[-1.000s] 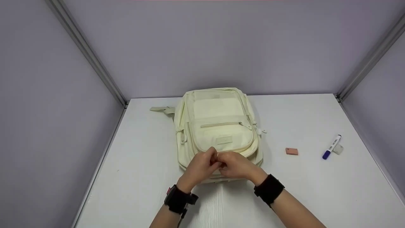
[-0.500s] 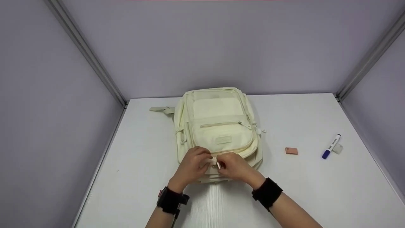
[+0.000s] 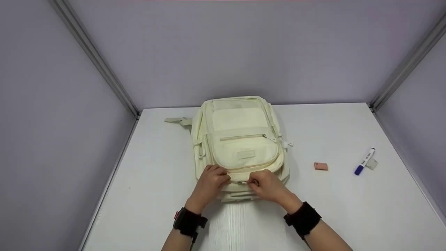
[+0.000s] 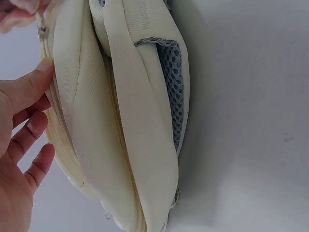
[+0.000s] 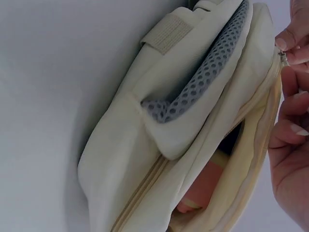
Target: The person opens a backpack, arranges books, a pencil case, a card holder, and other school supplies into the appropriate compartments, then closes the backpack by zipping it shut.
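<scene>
A cream backpack (image 3: 240, 118) lies on the white table, front pocket side up. My left hand (image 3: 210, 181) pinches the zipped edge at the near end of the bag; in the left wrist view its thumb and forefinger press the zipper tape (image 4: 52, 92) while the other fingers hang loose. Just to the right, my right hand (image 3: 268, 186) pinches the pull of the zipper slider (image 3: 239, 182). In the right wrist view the zipped compartment (image 5: 256, 140) gapes on the right-hand side, with something reddish (image 5: 205, 186) and something dark partly visible inside.
To the right of the bag lie a small salmon-coloured block (image 3: 321, 166), a white marker with a blue cap (image 3: 365, 161) and a pale greyish piece (image 3: 372, 164) beside it. A strap (image 3: 178, 120) sticks out left. Grey-lilac panels (image 3: 223, 52) border the table.
My hands, close together earlier, have drawn apart. The left moved left along the zipped edge, and the right shifted slightly right and nearer, uncovering the slider. The backpack stays in place.
</scene>
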The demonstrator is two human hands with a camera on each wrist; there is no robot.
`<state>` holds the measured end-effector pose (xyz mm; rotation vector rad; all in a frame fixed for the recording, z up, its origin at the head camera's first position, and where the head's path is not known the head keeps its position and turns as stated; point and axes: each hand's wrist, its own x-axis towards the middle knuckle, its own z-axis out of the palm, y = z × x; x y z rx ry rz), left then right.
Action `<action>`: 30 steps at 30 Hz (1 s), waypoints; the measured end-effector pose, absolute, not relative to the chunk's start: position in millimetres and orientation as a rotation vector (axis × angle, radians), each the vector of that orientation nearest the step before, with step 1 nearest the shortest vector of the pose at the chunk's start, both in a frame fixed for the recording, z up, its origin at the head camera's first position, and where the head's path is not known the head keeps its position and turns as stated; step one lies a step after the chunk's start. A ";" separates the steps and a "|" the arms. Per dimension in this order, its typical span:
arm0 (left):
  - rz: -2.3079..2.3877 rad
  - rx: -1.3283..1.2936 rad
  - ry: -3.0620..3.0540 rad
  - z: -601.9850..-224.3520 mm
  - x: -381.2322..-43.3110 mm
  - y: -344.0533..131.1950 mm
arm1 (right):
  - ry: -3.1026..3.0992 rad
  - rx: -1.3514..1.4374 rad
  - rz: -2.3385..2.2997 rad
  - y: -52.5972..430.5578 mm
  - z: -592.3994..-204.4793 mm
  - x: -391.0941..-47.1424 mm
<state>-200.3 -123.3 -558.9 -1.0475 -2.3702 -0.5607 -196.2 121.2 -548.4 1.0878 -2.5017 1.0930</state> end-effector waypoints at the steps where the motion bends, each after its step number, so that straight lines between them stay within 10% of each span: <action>1: -0.559 -1.046 -2.367 -558.6 -200.0 -123.2 | -2.496 1.079 1.122 126.4 -548.6 -195.9; 30: -0.610 -1.038 -2.318 -549.4 -205.7 -135.8 | -2.922 0.557 1.061 226.6 -549.4 -216.5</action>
